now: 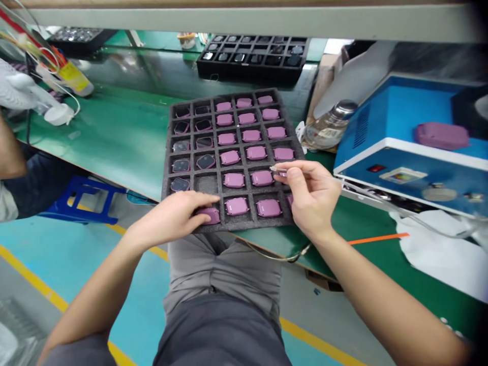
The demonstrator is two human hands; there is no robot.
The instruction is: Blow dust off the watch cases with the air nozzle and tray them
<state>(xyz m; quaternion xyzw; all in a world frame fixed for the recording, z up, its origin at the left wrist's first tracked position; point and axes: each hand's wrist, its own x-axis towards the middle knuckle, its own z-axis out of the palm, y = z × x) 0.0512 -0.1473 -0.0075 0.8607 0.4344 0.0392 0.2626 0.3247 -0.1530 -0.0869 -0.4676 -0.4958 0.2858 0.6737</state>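
A dark grey foam tray (231,226) sits at the table's near edge, its compartments holding several purple watch cases (237,206) and, on the left, dark glass-faced pieces (180,165). My left hand (183,213) rests over the tray's near left corner, fingers extended and thumb at a purple watch case in the front row; its other fingers are partly hidden. In my right hand (310,195) is a thin-tipped pen-like tool (275,169), pinched between thumb and fingers above the tray's right side. A clear tube (366,193) runs off to the right from behind that hand.
Another black tray (249,71) stands at the back. On the right are a blue machine (381,147) with a purple piece (442,135) on top, a glass bottle (330,124) and white paper (442,254). A person's arm (9,147) shows at far left, near a blue stool (91,195).
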